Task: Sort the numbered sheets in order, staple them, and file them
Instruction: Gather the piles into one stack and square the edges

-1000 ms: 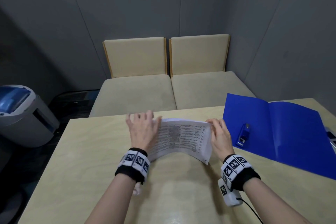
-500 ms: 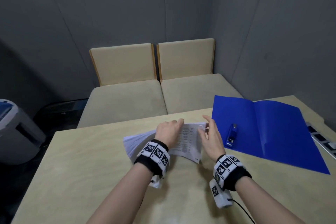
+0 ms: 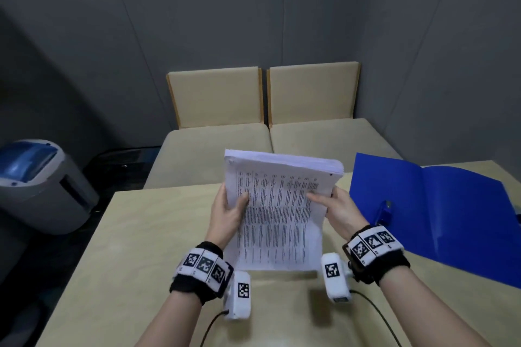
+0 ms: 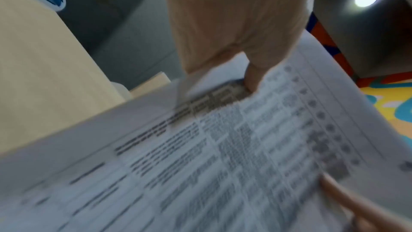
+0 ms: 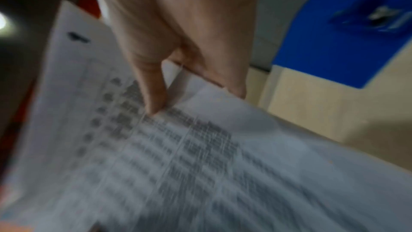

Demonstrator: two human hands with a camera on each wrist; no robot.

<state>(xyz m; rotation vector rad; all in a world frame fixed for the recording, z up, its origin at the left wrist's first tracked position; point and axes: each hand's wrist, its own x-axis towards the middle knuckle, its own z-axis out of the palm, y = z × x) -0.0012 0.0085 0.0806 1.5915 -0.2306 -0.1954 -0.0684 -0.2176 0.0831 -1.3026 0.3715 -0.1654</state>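
sheets print blurred, folder cut off right

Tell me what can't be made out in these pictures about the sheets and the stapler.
- Printed text and page numbers on the sheets: too small in the head view, motion-blurred in both wrist views.
- Lower sheets in the stack: hidden behind the top sheet.
- Stapler on the blue folder: partly hidden by the right hand in the head view, blurred in the right wrist view.

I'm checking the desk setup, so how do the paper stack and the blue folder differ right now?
The stack is white, printed, and held upright off the table by the left hand and right hand; the folder is plain blue, lies open and flat on the table, untouched, with a stapler on it. Both are thin, flat stationery.
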